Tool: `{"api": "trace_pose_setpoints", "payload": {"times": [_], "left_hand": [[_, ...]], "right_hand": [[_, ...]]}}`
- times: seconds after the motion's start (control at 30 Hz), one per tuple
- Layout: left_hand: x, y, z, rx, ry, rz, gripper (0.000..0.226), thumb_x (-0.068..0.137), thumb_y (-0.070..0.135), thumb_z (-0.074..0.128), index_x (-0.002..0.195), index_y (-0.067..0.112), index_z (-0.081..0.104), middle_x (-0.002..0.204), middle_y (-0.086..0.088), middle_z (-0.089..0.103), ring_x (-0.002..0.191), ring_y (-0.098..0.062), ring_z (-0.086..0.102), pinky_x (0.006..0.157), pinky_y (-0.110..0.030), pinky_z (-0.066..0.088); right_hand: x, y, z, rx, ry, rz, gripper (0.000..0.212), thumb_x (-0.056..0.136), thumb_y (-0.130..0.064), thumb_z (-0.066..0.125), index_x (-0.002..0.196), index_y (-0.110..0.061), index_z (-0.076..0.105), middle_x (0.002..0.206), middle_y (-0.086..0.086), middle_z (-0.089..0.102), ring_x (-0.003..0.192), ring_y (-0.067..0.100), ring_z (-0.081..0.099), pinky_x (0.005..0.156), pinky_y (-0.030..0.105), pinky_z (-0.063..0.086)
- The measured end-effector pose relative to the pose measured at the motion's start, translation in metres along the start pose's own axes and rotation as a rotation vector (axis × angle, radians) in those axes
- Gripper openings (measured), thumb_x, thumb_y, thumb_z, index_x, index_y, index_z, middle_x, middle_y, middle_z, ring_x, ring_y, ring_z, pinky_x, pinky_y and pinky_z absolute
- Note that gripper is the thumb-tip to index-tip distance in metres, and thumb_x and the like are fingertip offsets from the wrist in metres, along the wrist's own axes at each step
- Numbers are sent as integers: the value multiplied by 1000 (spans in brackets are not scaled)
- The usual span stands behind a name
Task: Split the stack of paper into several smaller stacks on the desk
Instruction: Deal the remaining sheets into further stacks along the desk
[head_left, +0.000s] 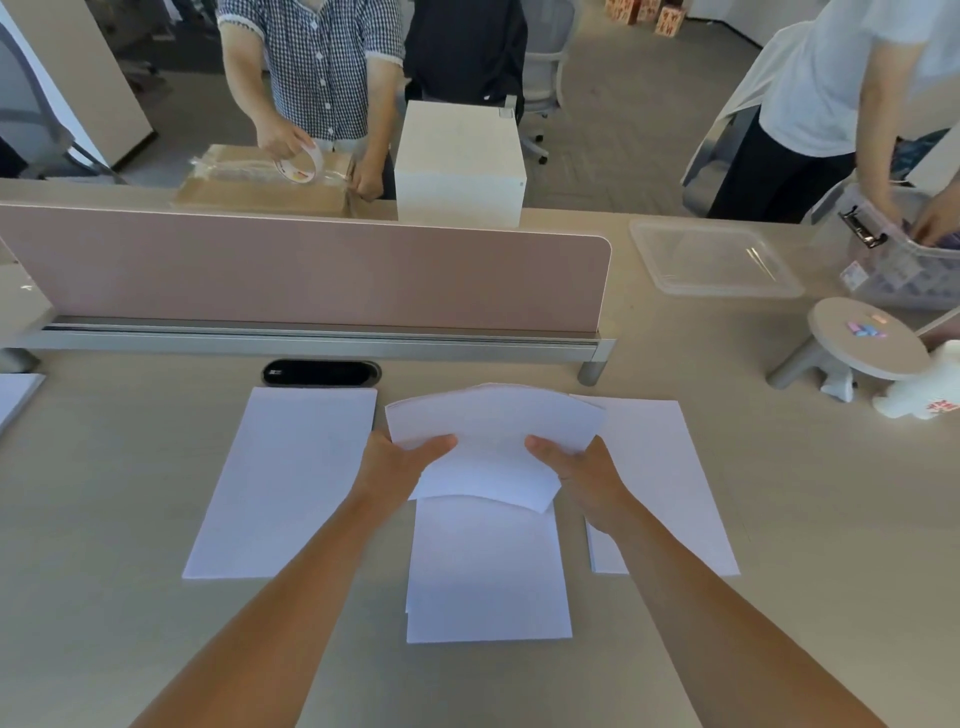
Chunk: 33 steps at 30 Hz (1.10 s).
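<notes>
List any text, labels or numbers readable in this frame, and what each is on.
No text is legible.
White object at right edge: red marks, blurred.
Tape roll: coloured print, blurred.
Clear storage box: label too small.
Red cartons on the floor: print too blurred.
Paper stacks: blank.

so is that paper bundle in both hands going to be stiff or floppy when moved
Probably floppy: the held bundle bows upward between the left hand and right hand. Likely light, as a grip at its near edge carries it. Sheets may slip; its far edge looks slightly fanned.
</notes>
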<state>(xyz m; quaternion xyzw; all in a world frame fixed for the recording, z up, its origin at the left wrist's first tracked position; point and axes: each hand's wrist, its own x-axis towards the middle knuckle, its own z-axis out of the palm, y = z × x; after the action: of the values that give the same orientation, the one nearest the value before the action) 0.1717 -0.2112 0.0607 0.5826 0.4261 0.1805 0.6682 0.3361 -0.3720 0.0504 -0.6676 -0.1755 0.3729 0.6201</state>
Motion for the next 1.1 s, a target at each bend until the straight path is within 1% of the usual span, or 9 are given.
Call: {"api": "trace_pose_setpoints", "payload": {"times": [0.1, 0.17, 0.33, 0.5, 0.7, 0.83, 0.93, 1.03, 1.1], "left_hand": [[-2, 11, 2, -34, -5, 36, 17, 75, 19, 84, 88, 16, 74, 74, 7, 73, 66, -8, 69, 57, -18, 51], [-4, 23, 8, -54, -6, 67, 13, 75, 19, 85, 82, 20, 74, 68, 13, 72, 57, 0, 67, 54, -15, 50], [-15, 54, 38, -125, -14, 183, 20, 77, 13, 82, 72, 28, 70, 61, 18, 71, 56, 4, 66, 55, -17, 55], [-24, 68, 78, -202, -19, 198, 14, 77, 13, 82, 75, 23, 73, 71, 10, 75, 65, -4, 71, 65, -28, 59], [-33, 76, 166, -334, -195, 41, 22, 78, 6, 78, 100, 9, 75, 103, -7, 77, 93, -24, 74, 77, -36, 58], [-35, 74, 263, -267, -216, -62, 21, 79, 18, 80, 99, 12, 75, 99, -4, 78, 88, -20, 75, 81, -37, 58], [-37, 65, 339, -117, -227, -86, 30, 79, 42, 77, 102, 23, 74, 101, 5, 78, 94, -17, 74, 90, -42, 56], [-37, 41, 410, 19, -230, -109, 30, 85, 49, 66, 104, 26, 70, 113, 6, 73, 105, -19, 67, 99, -44, 51], [-38, 21, 456, 118, -209, -112, 24, 93, 41, 58, 106, 22, 66, 110, -1, 70, 98, -21, 65, 92, -36, 51]], "right_hand": [[-6, -15, -1, -33, 28, -15, 40, 69, -36, 86, 106, -26, 74, 113, 14, 73, 109, 40, 66, 95, 61, 51], [-12, -30, -5, -79, 50, -42, 29, 71, -36, 83, 98, -29, 75, 112, 19, 72, 109, 47, 63, 92, 67, 49], [-24, -69, -35, -49, 24, -155, 35, 75, -23, 80, 108, -23, 71, 116, 5, 73, 108, 21, 69, 88, 39, 57], [-28, -72, -88, -219, 106, -161, 15, 86, -21, 75, 102, -22, 75, 107, -2, 76, 106, 25, 70, 98, 53, 52], [-39, -69, -172, -348, 216, -276, 29, 97, -16, 61, 125, -9, 65, 115, -1, 72, 106, 13, 68, 93, 29, 53], [-50, -56, -262, -272, 298, -193, 17, 96, -14, 62, 110, -10, 70, 97, -6, 74, 82, 1, 70, 73, 24, 54], [-55, -47, -338, -170, 353, -77, 12, 96, -8, 60, 101, -7, 71, 86, -2, 73, 68, 5, 71, 59, 17, 55], [-50, -42, -406, -99, 408, 23, 12, 95, -9, 63, 102, -5, 71, 85, 1, 73, 65, 11, 70, 59, 23, 57], [-40, -35, -445, -120, 426, 102, 14, 94, -11, 64, 105, -6, 70, 85, 3, 70, 71, 20, 66, 62, 28, 53]]}}
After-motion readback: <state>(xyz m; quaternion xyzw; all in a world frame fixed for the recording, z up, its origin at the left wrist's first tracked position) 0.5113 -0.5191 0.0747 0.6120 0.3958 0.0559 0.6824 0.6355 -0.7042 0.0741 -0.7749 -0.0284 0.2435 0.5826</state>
